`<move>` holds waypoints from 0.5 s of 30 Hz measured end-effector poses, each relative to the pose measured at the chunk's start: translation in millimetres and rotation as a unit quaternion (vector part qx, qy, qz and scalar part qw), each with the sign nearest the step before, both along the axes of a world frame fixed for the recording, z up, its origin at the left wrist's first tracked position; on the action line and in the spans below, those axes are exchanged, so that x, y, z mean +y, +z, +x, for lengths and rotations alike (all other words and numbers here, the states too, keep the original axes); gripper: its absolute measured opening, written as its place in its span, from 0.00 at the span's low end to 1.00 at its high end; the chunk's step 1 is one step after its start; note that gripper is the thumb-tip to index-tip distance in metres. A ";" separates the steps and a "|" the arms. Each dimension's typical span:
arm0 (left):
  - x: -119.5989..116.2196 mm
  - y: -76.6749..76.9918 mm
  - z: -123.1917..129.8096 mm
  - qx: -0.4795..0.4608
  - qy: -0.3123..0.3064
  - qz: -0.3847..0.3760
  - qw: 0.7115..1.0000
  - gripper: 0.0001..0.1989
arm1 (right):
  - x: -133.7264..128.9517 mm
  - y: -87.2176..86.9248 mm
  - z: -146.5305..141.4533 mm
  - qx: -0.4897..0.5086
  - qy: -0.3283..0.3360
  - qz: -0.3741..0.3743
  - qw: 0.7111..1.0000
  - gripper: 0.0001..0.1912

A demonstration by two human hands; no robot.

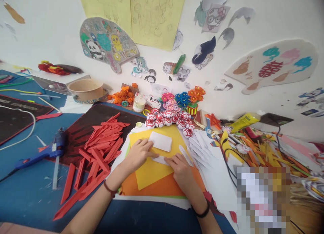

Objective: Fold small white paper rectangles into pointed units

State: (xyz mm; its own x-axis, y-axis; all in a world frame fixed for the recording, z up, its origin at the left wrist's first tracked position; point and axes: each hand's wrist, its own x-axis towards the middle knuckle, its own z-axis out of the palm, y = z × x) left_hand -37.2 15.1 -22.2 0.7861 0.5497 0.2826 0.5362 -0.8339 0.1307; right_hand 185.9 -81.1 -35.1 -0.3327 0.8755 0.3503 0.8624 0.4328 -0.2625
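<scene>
Two hands, the left hand (138, 153) and the right hand (180, 166), press on one small white paper strip (160, 159) lying on one yellow sheet (152, 170). Just beyond that strip lies one white folded rectangle (160, 141); left of the yellow sheet sit one blue glue gun (42, 153) and a pile of red folded strips (98, 149) too many to count. Behind the sheet stand one tan bowl (86, 88), one small bottle (139, 103) and one yellow tube (244, 121).

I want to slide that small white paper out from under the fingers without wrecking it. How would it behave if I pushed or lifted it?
The small white paper looks thin and folded, so it is probably very light and would slide easily on the smooth yellow sheet. Lifted by one edge it would likely flop or unfold. The left hand and right hand press on it, so tugging could crease it.
</scene>
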 end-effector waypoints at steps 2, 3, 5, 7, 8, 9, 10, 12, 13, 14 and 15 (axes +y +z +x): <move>0.4 -0.5 0.2 -0.003 0.002 -0.001 1.000 0.18 | -0.4 0.5 -0.2 0.004 -0.006 0.002 1.000 0.24; 0.7 -0.9 0.1 -0.005 0.001 0.000 1.000 0.19 | -0.6 0.8 -0.4 0.006 -0.008 0.002 1.000 0.25; 1.0 -1.4 -0.8 -0.011 0.000 0.006 1.000 0.17 | -0.7 1.1 -0.8 0.008 -0.009 0.003 1.000 0.26; 0.4 -0.1 -2.0 -0.026 0.009 0.014 1.000 0.14 | -0.6 1.5 -1.6 0.010 -0.010 0.002 1.000 0.26; -0.7 1.4 -2.2 -0.043 0.020 0.016 0.999 0.13 | -0.6 1.8 -2.0 0.011 -0.012 0.000 1.000 0.26; -2.2 3.5 -1.9 -0.064 0.033 0.013 0.997 0.13 | -0.8 2.4 -2.4 0.011 -0.015 -0.003 1.000 0.26; -4.4 5.8 -0.9 -0.088 0.046 0.007 0.995 0.13 | -1.1 3.2 -2.8 0.011 -0.018 -0.008 1.000 0.27; -9.6 10.2 3.8 -0.126 0.054 -0.029 0.990 0.13 | -2.3 5.8 -3.0 0.011 -0.024 -0.023 0.999 0.27; -12.2 11.3 7.2 -0.129 0.047 -0.050 0.989 0.11 | -3.0 7.4 -2.8 0.014 -0.027 -0.032 0.999 0.26; -14.5 11.5 10.9 -0.123 0.047 -0.068 0.989 0.09 | -3.8 9.2 -2.5 0.018 -0.030 -0.041 0.999 0.25; -16.3 10.5 14.4 -0.118 0.046 -0.074 0.989 0.07 | -4.5 10.9 -2.1 0.025 -0.033 -0.048 0.998 0.23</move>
State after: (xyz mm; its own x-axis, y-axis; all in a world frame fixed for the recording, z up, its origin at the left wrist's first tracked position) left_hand -22.8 -1.2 -11.6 0.6520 0.6651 0.3641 0.5493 -0.7453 0.3779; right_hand 183.8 -85.6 -24.3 -0.2579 0.9254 0.2777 0.8730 0.3463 -0.3433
